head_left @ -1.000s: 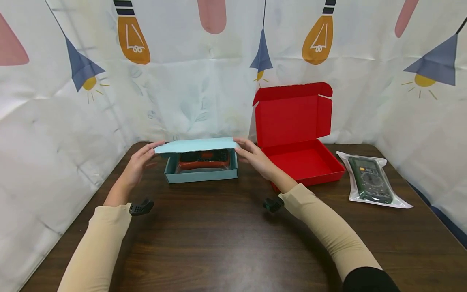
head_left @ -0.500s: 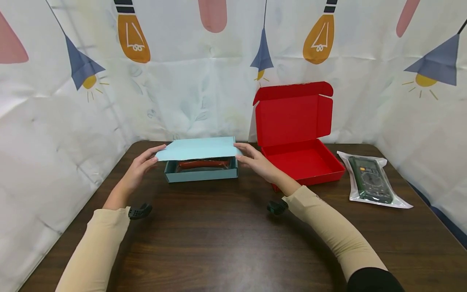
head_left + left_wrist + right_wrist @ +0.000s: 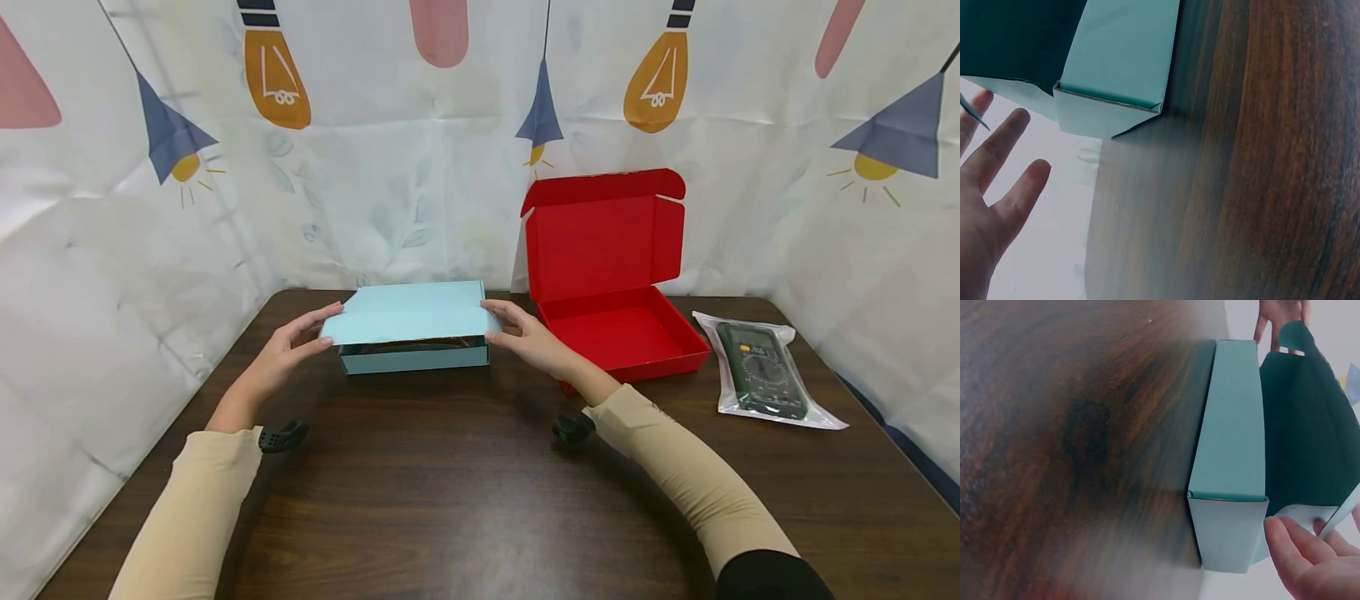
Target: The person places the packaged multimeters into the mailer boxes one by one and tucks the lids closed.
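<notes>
Blue box, long axis left-to-right — its tilted lid between left hand and right hand (both loosely spread, fingers touching its edges).

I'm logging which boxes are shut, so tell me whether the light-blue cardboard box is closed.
No: the head view shows a gap at the front between the lid and the light-blue cardboard box below it.

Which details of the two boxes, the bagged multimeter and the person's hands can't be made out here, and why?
Light-blue box contents: head view, mostly hidden by the lid.
Red box, front left part: head view, behind the right arm.
Multimeter dial markings: head view, too small.
Left hand, partly: left wrist view, cut by left edge.
Right hand, partly: right wrist view, cut by right edge.
</notes>
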A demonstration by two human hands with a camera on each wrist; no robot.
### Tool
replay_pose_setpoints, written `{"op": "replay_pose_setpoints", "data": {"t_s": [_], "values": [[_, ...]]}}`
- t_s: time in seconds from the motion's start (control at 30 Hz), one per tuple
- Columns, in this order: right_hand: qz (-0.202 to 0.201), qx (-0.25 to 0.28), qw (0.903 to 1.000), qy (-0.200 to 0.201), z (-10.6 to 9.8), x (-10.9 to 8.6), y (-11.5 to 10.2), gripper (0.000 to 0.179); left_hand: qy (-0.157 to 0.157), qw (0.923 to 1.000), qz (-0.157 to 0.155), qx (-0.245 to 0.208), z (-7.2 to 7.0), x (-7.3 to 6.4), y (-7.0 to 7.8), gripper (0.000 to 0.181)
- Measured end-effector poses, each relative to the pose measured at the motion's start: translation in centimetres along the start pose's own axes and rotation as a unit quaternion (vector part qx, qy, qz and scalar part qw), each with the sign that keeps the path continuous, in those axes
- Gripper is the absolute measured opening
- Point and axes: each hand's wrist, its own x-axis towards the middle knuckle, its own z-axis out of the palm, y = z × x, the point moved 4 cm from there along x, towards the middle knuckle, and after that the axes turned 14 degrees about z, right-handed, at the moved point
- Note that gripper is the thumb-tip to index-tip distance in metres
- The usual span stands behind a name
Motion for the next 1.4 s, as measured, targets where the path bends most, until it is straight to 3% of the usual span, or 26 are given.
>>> {"op": "replay_pose_setpoints", "data": {"t_s": [0.33, 0.47, 0.63, 0.77, 0.93, 1.4], "values": [[-0.023, -0.029, 0.9992, 0.013, 0.2, 0.1, 0.2, 0.063, -0.012, 0.9997, -0.007, 0.018, 0.0, 0.0, -0.3, 0.052], [-0.049, -0.087, 0.9939, 0.048, 0.4, 0.1, 0.1, 0.064, -0.015, 0.9991, -0.015, 0.036, 0.0, 0.1, -0.4, 0.055], [-0.064, -0.176, 0.9782, 0.09, 0.6, 0.2, -0.2, 0.067, -0.028, 0.9959, -0.032, 0.079, 0.1, 0.3, -0.3, 0.058], [-0.052, -0.216, 0.97, 0.099, 0.9, 0.2, -0.4, 0.068, -0.045, 0.9909, -0.028, 0.124, 0.1, 0.5, -0.4, 0.059], [-0.037, -0.237, 0.9664, 0.092, 1.1, 0.3, -0.3, 0.068, -0.062, 0.986, -0.022, 0.153, 0.3, 0.8, -0.7, 0.06], [-0.006, -0.291, 0.952, 0.095, 2.0, 0.6, 0.1, 0.066, -0.096, 0.9858, -0.032, 0.134, 0.2, 1.7, -1.4, 0.059]]}}
